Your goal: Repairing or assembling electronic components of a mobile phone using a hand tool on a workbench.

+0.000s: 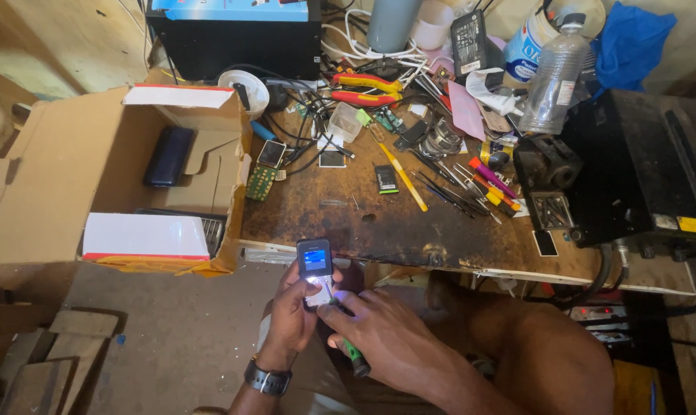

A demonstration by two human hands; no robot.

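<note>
Nearest the camera, just in front of the bench's near edge, the left hand (pixel 293 317), with a dark watch (pixel 268 379) on its wrist, is wrapped around a small bar phone (pixel 316 269) whose blue screen is lit; the grip is closed on the phone's lower half. Touching it from the right, the right hand (pixel 379 332) holds a green-handled screwdriver (pixel 353 357) in a closed grip, fingertips pressed against the phone's glowing keypad. Beyond the hands, the worn brown bench (pixel 348 223) carries a yellow-handled tool (pixel 403 178) near its middle, a small black battery (pixel 386 179) just left of it, and a spread of thin screwdrivers (pixel 471 190) to the right. To the left, an open cardboard box (pixel 94 169) holds a dark case (pixel 168 156). At the far side lie red pliers (pixel 363 90) among tangled cables, with a clear plastic bottle (pixel 552 81) standing at the far right beside a black machine (pixel 640 173)
</note>
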